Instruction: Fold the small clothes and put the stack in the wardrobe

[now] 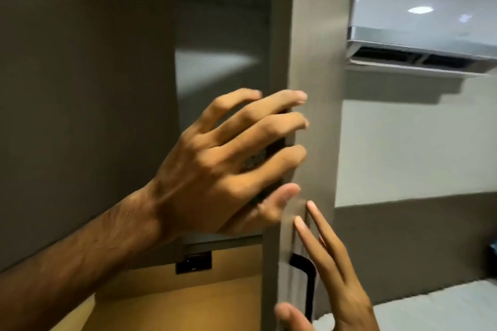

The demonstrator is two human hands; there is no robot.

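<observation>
The wardrobe door (314, 48) is a grey panel seen nearly edge-on in the middle of the view, with a black handle (302, 263) low on it. My left hand (223, 166) lies with spread fingers against the door's edge, fingertips on the panel. My right hand (330, 269) is flat and open on the door's outer face beside the handle. Behind the door, the wardrobe's inside shows a bare grey shelf (215, 67). Something small and dark sits behind my left fingers; I cannot tell what. No folded clothes are in view.
A dark wardrobe panel (80, 88) fills the left. Below the shelf is a yellow-brown wooden surface (188, 301) with a dark lock plate (193, 263). An air conditioner (419, 21) hangs on the wall at upper right. A white bed (435, 309) lies at lower right.
</observation>
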